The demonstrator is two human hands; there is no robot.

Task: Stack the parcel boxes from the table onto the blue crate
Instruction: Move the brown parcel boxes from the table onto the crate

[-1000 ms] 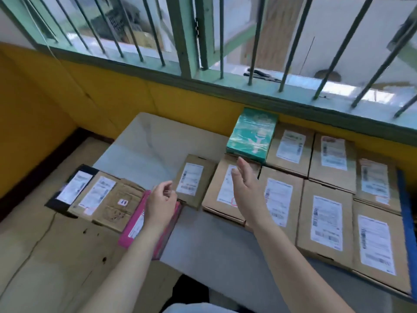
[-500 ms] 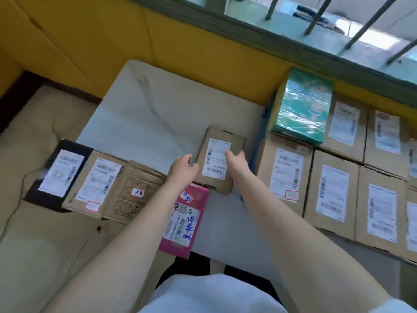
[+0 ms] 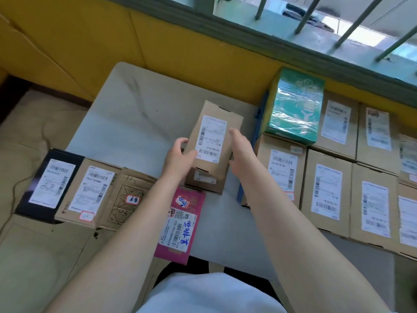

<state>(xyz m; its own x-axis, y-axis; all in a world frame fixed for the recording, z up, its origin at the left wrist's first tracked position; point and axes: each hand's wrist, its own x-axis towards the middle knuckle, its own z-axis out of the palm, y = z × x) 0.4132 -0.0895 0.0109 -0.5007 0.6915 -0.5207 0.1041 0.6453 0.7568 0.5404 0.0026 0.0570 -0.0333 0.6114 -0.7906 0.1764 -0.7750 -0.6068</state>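
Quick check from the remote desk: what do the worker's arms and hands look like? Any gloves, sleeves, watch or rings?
Both forearms are bare, with no sleeves in view. The left hand and right hand wear no gloves; no watch, wristband or rings are visible. A white garment shows at the bottom edge.

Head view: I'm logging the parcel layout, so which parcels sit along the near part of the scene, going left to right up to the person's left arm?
black parcel → brown labelled box → brown box with a line drawing → pink parcel
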